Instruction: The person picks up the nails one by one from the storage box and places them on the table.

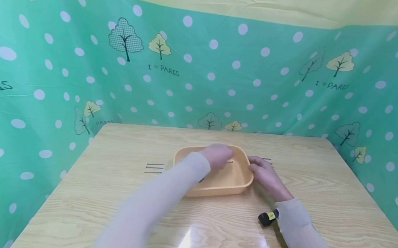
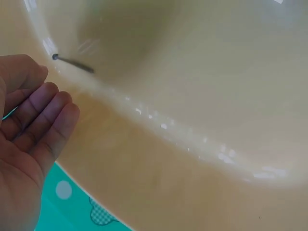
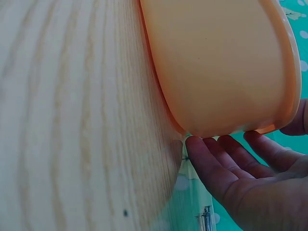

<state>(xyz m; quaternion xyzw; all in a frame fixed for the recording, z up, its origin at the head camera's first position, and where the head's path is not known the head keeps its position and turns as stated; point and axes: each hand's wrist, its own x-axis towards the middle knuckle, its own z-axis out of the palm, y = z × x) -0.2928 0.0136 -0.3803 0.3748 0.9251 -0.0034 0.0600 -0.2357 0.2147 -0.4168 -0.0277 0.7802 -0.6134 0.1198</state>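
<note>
A shallow orange plastic basin (image 1: pixel 219 191) with rounded corners stands on the wooden table. My left hand (image 1: pixel 217 156) reaches down into it, fingers loosely bent, thumb close to the fingertips. Just past those fingertips a single nail (image 2: pixel 73 64) lies at the basin's inner edge; a small gap shows between it and the hand. At the right end, my right hand (image 1: pixel 267 177) holds the basin's side, with fingertips against the outer wall and thumb at the rim. The left forearm hides part of the basin's near left side.
Several nails (image 1: pixel 154 168) lie side by side on the table (image 1: pixel 113 208) left of the basin. More nails (image 1: pixel 266 159) lie behind the right hand. A green dotted cloth (image 1: pixel 211 77) hangs around the table's back and sides.
</note>
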